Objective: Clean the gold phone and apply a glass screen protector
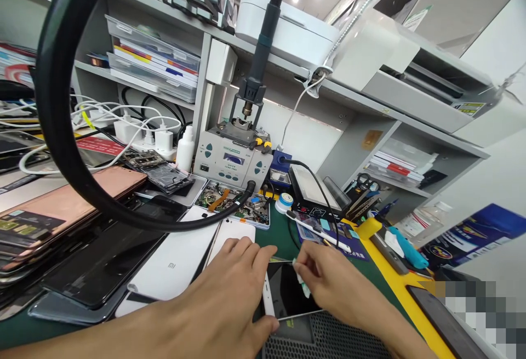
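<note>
"Any writing you can make out?"

"On the grey soldering station [234, 156], QUICK and LEAD FREE. A white phone-like panel [164, 249] carries a small mi logo. The lettering on the blue box [472, 238] at right is too blurred to read."

"And the phone [285, 293]?"

"Low in the middle of the view, between the person's hands, above a dark, perforated metal-looking plate [329, 342]. Its glossy black screen faces up. A plain white band marks its left end, and the long axis seems to run left to right, though the right hand hides the far end."

"How are the hands?"

"The left hand [236, 277] is spread wide across the white end, thumb at the near corner, index fingertip by the far edge; how firmly it presses, I can't tell. The right hand [324, 279] is pinched closed on a soft, crumpled white wipe [304, 289], over the screen."

"What's the bench [281, 238] like?"

"Matte green on top, with a smooth yellow border [388, 263]."
</note>
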### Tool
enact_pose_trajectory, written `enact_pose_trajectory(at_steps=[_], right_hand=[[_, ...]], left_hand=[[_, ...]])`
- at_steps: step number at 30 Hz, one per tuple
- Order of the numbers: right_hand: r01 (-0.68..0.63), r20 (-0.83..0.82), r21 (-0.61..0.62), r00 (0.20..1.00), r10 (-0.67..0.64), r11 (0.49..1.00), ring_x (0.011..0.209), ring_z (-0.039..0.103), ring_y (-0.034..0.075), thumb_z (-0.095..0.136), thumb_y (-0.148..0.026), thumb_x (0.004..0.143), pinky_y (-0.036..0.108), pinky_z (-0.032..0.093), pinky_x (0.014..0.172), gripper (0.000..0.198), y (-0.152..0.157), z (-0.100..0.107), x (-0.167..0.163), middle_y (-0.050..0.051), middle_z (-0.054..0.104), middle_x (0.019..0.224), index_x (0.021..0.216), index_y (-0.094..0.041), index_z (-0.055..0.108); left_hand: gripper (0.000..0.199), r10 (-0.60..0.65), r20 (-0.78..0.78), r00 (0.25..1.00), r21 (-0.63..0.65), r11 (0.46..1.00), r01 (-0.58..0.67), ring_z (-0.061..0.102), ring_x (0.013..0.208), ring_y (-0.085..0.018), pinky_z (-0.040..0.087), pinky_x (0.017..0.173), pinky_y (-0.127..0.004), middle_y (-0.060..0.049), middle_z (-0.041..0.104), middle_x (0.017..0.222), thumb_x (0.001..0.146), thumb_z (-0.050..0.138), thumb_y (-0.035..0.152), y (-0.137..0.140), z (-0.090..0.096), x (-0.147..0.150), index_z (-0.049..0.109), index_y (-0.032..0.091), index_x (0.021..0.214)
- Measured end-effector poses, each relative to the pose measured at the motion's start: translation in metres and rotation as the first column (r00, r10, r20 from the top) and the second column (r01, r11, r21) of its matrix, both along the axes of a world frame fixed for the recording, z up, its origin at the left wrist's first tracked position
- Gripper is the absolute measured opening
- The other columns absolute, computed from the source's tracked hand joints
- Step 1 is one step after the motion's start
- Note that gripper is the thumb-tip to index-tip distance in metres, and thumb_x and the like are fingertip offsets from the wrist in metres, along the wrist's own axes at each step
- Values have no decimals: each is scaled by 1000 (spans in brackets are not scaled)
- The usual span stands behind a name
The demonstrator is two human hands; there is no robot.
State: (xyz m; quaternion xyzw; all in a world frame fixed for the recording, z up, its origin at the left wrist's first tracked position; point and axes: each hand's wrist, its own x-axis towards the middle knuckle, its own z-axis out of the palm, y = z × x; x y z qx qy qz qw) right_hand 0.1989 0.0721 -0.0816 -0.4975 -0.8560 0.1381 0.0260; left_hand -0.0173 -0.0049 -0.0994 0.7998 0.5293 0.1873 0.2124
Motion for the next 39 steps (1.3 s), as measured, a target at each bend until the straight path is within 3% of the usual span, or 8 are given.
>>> enact_pose_trajectory(at_steps=[9,12,17,24,29,34,39], right_hand=[[-184,-187,-113,969,161,976,68,52,14,54,-19,96,24,37,62,14,-30,-1,-28,-3,64,81,85,-23,60],[-146,-122,-156,984,128,977,61,48,12,55,-19,95,24,33,56,15,-23,6,-23,-5,60,71,81,-23,59],[-14,40,-113,999,18,994,64,50,14,59,-17,90,25,34,56,12,-4,15,2,-5,57,68,80,-23,58],[52,111,-77,993,-44,996,64,51,16,55,-12,88,26,34,56,13,10,17,30,-2,57,70,79,-22,56],[-23,92,-65,995,29,998,66,50,17,54,-15,92,27,33,59,12,-1,12,13,-3,56,71,82,-23,52],[-205,-35,-55,978,204,977,72,51,16,50,-13,94,27,38,69,13,-26,2,-15,-2,60,81,86,-24,50],[-270,-30,-110,963,268,956,76,54,15,55,-12,90,25,39,70,13,-29,11,-12,-3,62,85,85,-24,53]], left_hand=[[70,-20,-17,1000,5,1000,20,49,132,-41,34,117,-59,-21,57,140,85,66,29,0,-2,0,49,6,149],[72,-16,-23,1000,-10,1000,16,48,133,-41,34,118,-59,-21,56,141,86,66,29,0,-1,-1,46,6,151],[73,-3,42,999,31,1000,1,53,125,-37,43,111,-55,-16,60,132,83,68,29,0,-5,-1,48,11,150],[75,-2,27,1000,25,1000,1,48,130,-39,38,114,-58,-19,56,139,85,66,33,-2,-7,-2,44,10,154],[72,-14,-14,1000,20,1000,14,50,127,-39,39,113,-58,-19,58,134,86,66,31,-1,-4,-1,46,10,151],[69,-29,-15,999,37,999,30,49,129,-39,37,115,-58,-20,57,137,87,64,30,1,-7,-2,47,9,150],[72,-40,-14,999,38,998,41,49,127,-38,38,114,-56,-19,58,134,87,65,30,1,-8,-2,44,9,152]])
